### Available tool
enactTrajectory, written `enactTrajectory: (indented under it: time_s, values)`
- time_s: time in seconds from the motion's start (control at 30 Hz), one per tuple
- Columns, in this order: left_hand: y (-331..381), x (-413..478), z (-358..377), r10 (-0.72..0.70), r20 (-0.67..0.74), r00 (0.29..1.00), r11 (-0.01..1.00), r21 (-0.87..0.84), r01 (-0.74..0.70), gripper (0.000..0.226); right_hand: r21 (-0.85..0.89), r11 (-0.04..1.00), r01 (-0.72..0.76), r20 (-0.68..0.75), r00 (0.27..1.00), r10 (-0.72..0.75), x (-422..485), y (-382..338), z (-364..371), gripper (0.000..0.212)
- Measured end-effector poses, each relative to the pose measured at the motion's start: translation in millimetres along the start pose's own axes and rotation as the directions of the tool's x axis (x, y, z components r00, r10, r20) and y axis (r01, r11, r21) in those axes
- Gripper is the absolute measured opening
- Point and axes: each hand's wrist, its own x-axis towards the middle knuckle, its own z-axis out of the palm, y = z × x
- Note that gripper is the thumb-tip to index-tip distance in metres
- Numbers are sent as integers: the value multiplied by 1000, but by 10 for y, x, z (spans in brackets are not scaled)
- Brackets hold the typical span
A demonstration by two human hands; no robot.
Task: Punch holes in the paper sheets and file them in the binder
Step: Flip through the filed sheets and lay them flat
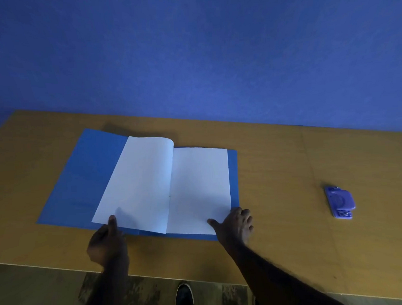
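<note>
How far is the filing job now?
Mostly done, it seems: white sheets already lie inside the open blue binder. The left hand holds a turned sheet; the right hand presses the binder corner. The punch sits aside. Closing remains.

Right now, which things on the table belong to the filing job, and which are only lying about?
Belong to the job:
- blue binder, open
- paper sheets in it, one pinched by the left hand
- right hand, pressing the binder corner
- purple hole punch, set aside

Lying about:
- nothing; only the table and a shoe below
</note>
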Motion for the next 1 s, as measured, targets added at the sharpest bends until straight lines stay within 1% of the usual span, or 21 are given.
enactTrajectory:
  time_s: [0.07,0.1,0.13,0.17,0.2,0.23,0.27,0.3,0.33,0.37,0.4,0.47,0.53,0.57,0.63,0.7,0.8,0.9,1.0]
  values:
    - [7,-29,-8,5,-83,997,999,41,-2,44,-12,1000,-14,0,1000,14,-6,-24,12,86]
    - [32,-82,-10,17,-114,993,999,29,-13,49,-14,1000,-22,-3,1000,22,-5,-25,17,87]
    - [62,-154,-7,55,-117,992,999,5,-54,52,-15,999,-30,-5,1000,30,-4,-21,21,87]
    - [84,-238,-3,136,-94,986,991,-3,-137,51,-10,999,-35,-6,999,35,-3,-19,22,86]
    - [92,-333,13,246,-46,968,969,7,-246,46,2,999,-38,-5,999,38,-2,-19,26,84]
    - [83,-422,30,361,26,932,932,28,-362,40,20,999,-36,0,999,36,-2,-23,29,80]
    - [73,-512,57,471,117,874,877,42,-478,33,46,998,-32,7,999,32,-5,-30,34,74]
    - [56,-597,89,558,226,799,811,57,-582,28,87,996,-28,10,1000,28,-9,-36,39,68]
    - [35,-678,123,615,351,706,736,65,-674,22,138,990,-29,11,1000,27,-17,-40,50,63]
    - [16,-762,164,640,477,602,660,58,-749,17,187,982,-30,8,1000,29,-25,-38,56,62]
    - [-19,-827,209,632,597,494,591,41,-806,15,221,975,-30,3,1000,30,-33,-32,61,63]
    - [-110,-929,317,543,784,303,475,11,-880,19,251,967,-30,-2,999,32,-38,-12,58,65]
    - [-237,-976,432,444,880,167,364,-7,-931,33,263,964,-35,1,999,36,-27,-8,42,66]
    - [-296,-995,482,404,907,122,315,-12,-949,42,271,961,-45,12,999,44,-19,-6,28,66]
    - [-369,-1012,553,335,939,79,261,-11,-965,57,312,947,-79,40,997,70,-1,-1,13,66]
    - [-407,-1024,582,310,948,66,228,-7,-974,64,379,917,-120,75,992,99,13,12,-17,65]
    - [-427,-1028,590,330,942,64,187,1,-982,69,477,862,-173,137,983,121,18,-10,-75,61]
    - [-432,-1038,601,347,936,59,162,2,-987,71,494,846,-200,176,976,128,16,-38,-91,58]
    - [-437,-1035,609,350,934,69,161,13,-987,70,482,842,-243,189,967,170,135,45,100,68]
